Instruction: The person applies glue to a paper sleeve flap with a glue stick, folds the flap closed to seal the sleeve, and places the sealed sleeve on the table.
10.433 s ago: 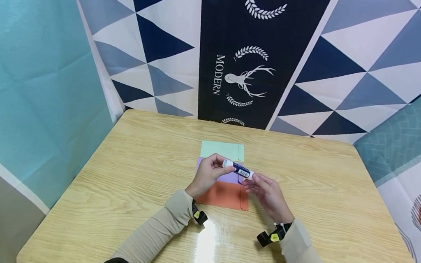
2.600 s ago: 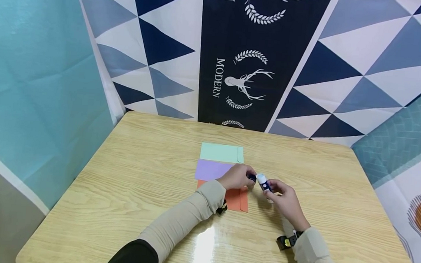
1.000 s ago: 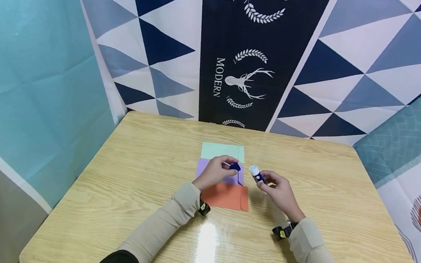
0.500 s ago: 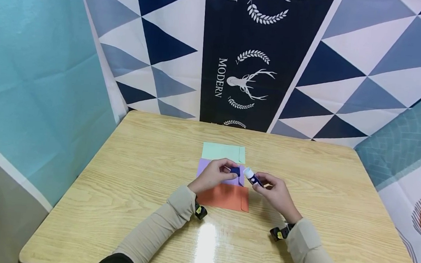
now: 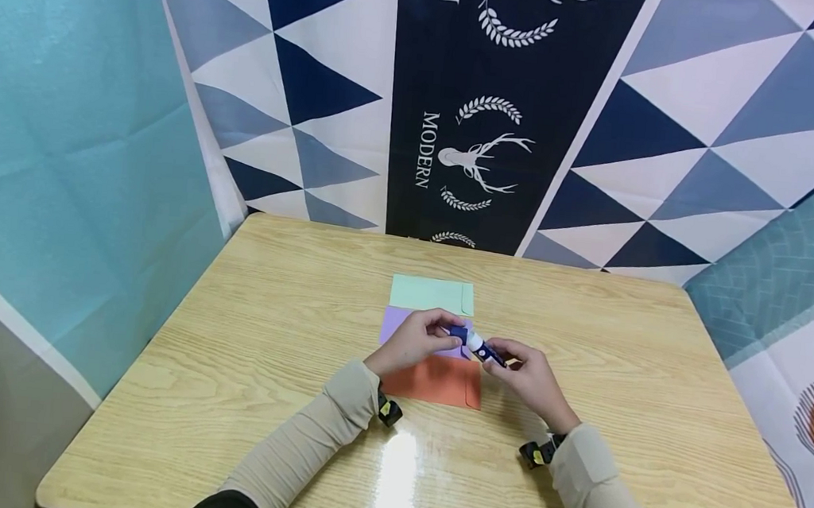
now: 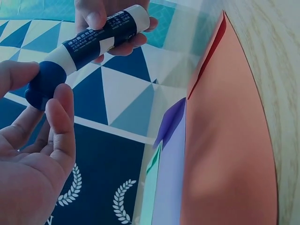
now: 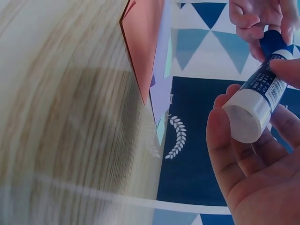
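Observation:
My left hand (image 5: 415,338) pinches a dark blue cap (image 6: 46,84) between thumb and fingers. The cap meets the white end of a glue stick (image 6: 101,40) with a navy label. My right hand (image 5: 529,379) holds the glue stick's body, its white base (image 7: 246,117) towards the right wrist camera. Both hands are above the table over three envelopes. The purple envelope (image 5: 394,321) is partly hidden by my left hand. The orange envelope (image 5: 433,380) lies nearest to me, and the mint green envelope (image 5: 427,293) farthest away.
The envelopes lie in a column on a wooden table (image 5: 288,300). A patterned cloth (image 5: 336,65) hangs behind its far edge. Teal cloth (image 5: 86,141) hangs at the left, and more cloth hangs at the right.
Earlier the cap was apart from the glue stick, in my left hand. Over the last second my right hand has brought the glue stick leftward, and its end now meets the cap.

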Demonstrator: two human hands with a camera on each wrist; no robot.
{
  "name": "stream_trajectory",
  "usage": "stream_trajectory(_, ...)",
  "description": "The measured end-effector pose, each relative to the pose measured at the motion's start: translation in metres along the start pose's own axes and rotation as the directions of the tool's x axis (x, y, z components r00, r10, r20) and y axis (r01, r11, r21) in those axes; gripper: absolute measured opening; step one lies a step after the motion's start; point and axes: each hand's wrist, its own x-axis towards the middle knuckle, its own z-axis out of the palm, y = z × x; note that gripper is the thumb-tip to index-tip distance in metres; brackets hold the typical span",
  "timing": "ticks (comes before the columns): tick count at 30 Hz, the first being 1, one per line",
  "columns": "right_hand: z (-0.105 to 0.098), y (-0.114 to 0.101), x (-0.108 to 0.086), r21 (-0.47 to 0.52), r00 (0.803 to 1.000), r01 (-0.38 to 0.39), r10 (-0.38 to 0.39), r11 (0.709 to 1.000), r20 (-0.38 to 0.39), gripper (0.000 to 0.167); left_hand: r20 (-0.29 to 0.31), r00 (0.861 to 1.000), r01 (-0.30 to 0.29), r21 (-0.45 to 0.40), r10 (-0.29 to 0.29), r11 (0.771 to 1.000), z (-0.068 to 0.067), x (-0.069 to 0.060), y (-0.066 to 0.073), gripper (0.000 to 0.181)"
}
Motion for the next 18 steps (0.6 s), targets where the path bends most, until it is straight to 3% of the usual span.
stream_trajectory(18,0.0002,-0.0014,0.0012,-0.042,0.995,0.099,-0.100,0.994,-0.015,0.029,-0.006,1.000,0.012,0.000,-0.012,1.000,-0.0001,-0.0014,0.0007,0.032)
